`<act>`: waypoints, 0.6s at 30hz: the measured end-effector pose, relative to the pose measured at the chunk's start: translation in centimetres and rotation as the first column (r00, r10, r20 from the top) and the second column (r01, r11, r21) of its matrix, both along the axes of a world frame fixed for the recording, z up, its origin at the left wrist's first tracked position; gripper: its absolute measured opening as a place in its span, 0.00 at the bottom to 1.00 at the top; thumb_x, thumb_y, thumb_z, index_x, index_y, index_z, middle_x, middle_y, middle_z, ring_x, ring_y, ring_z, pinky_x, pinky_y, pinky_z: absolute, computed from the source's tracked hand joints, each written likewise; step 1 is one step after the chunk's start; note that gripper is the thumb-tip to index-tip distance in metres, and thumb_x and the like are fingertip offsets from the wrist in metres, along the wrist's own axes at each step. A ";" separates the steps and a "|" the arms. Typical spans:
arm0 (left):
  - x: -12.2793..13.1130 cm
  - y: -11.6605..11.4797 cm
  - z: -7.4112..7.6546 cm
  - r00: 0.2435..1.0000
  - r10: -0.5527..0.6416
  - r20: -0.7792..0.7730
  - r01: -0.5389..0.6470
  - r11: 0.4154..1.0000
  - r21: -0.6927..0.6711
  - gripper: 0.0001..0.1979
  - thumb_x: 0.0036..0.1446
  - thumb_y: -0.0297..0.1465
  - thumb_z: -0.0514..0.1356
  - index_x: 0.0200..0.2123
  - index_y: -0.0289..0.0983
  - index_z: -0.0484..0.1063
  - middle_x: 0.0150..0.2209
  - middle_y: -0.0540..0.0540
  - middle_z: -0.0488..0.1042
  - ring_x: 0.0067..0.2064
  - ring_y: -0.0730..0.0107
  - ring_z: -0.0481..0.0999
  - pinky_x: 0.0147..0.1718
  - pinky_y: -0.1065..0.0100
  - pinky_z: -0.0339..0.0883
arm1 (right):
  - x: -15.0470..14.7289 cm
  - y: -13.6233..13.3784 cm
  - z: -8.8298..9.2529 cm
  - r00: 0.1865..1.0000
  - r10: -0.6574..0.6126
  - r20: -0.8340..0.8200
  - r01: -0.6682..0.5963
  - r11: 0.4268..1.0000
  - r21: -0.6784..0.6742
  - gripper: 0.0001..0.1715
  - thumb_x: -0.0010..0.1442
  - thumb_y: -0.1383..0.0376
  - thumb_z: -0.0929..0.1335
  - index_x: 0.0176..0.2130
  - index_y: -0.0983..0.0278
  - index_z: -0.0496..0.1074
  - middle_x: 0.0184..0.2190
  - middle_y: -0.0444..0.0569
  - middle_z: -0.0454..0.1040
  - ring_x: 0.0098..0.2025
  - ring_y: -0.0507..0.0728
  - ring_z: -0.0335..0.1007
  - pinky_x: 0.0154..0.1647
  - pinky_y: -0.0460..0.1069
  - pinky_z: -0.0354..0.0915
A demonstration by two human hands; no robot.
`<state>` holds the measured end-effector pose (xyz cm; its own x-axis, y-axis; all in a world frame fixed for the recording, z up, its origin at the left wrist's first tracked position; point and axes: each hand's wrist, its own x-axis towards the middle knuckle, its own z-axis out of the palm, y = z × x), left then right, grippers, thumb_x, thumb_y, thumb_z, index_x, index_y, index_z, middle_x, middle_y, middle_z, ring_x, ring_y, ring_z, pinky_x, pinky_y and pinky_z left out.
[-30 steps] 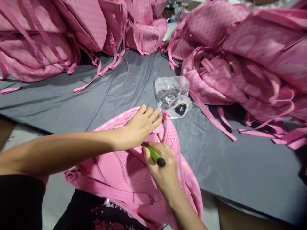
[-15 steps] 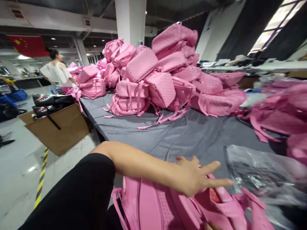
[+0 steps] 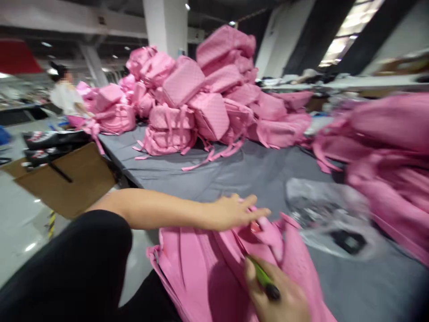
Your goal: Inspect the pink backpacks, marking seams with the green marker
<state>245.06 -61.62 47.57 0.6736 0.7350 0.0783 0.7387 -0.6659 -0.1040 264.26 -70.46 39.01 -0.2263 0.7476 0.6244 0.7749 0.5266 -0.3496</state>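
Note:
A pink backpack (image 3: 201, 268) lies in front of me at the table's near edge, its padded side and straps facing up. My left hand (image 3: 231, 212) reaches across its upper part with fingers stretched and spread, touching or just above the fabric. Close to those fingertips a small red patch (image 3: 255, 226) shows among the pink folds. My right hand (image 3: 278, 290) is closed around a slim green tool with a black end (image 3: 264, 279), low over the backpack's right side. The tool's far end is hidden by the hand and blur, so its kind is unclear.
Pink backpacks are heaped (image 3: 214, 85) at the back of the grey-covered table (image 3: 161, 174), with more (image 3: 385, 156) at right. A clear plastic bag (image 3: 331, 214) holding dark items lies right of my hands. A cardboard box (image 3: 73, 179) stands left; a person (image 3: 65, 94) is beyond.
My right hand has come into view with the green tool. The left hand stays over the backpack's top, its fingers still spread. My view has shifted to the right.

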 end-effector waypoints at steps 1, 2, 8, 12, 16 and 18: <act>0.0 0.1 0.0 0.999 0.050 0.009 -0.049 0.998 -0.047 0.39 0.61 0.25 0.54 0.71 0.47 0.42 0.71 0.33 0.44 0.53 0.50 0.73 0.39 0.60 0.74 | -0.1 -0.3 0.4 1.000 0.023 -0.017 -0.024 0.999 -0.022 0.19 0.68 0.53 0.63 0.38 0.62 0.77 0.34 0.50 0.80 0.33 0.61 0.77 0.35 0.54 0.66; -0.1 0.2 -0.2 0.994 0.112 0.011 -0.111 0.990 -0.088 0.43 0.59 0.25 0.57 0.71 0.50 0.39 0.71 0.32 0.42 0.54 0.49 0.73 0.40 0.59 0.74 | -0.3 -0.6 0.8 0.999 0.036 -0.035 -0.037 0.998 -0.047 0.17 0.68 0.55 0.64 0.39 0.63 0.76 0.34 0.50 0.80 0.34 0.60 0.77 0.36 0.54 0.66; -0.2 1.4 -0.6 0.989 0.139 -0.047 -0.145 0.975 -0.168 0.49 0.58 0.26 0.60 0.71 0.49 0.30 0.60 0.31 0.60 0.44 0.57 0.77 0.39 0.62 0.72 | -0.6 -1.0 1.9 0.997 -0.027 -0.071 0.015 0.985 -0.171 0.12 0.66 0.60 0.64 0.43 0.63 0.75 0.38 0.50 0.80 0.38 0.60 0.78 0.40 0.55 0.67; 0.1 2.0 -0.1 0.991 0.091 -0.095 -0.107 0.977 -0.183 0.48 0.57 0.23 0.59 0.71 0.46 0.31 0.55 0.34 0.63 0.44 0.58 0.77 0.37 0.65 0.70 | -0.7 -0.7 2.4 0.989 -0.050 -0.142 0.013 0.968 -0.250 0.10 0.64 0.62 0.66 0.44 0.62 0.73 0.37 0.48 0.80 0.36 0.59 0.78 0.38 0.53 0.70; 0.2 2.5 0.0 0.991 0.059 -0.121 -0.081 0.979 -0.185 0.47 0.57 0.22 0.57 0.71 0.45 0.32 0.54 0.36 0.63 0.43 0.58 0.77 0.36 0.65 0.70 | -0.8 -0.5 3.0 0.981 -0.012 -0.192 -0.044 0.957 -0.287 0.11 0.65 0.58 0.68 0.45 0.61 0.75 0.43 0.50 0.79 0.44 0.61 0.77 0.44 0.55 0.70; 0.2 2.7 -0.1 0.991 0.055 -0.122 -0.077 0.980 -0.183 0.47 0.57 0.21 0.56 0.71 0.45 0.31 0.53 0.36 0.63 0.41 0.59 0.77 0.35 0.65 0.69 | -0.9 -0.4 3.2 0.980 -0.042 -0.197 -0.022 0.950 -0.312 0.12 0.66 0.57 0.68 0.45 0.60 0.76 0.42 0.50 0.79 0.44 0.61 0.76 0.44 0.56 0.70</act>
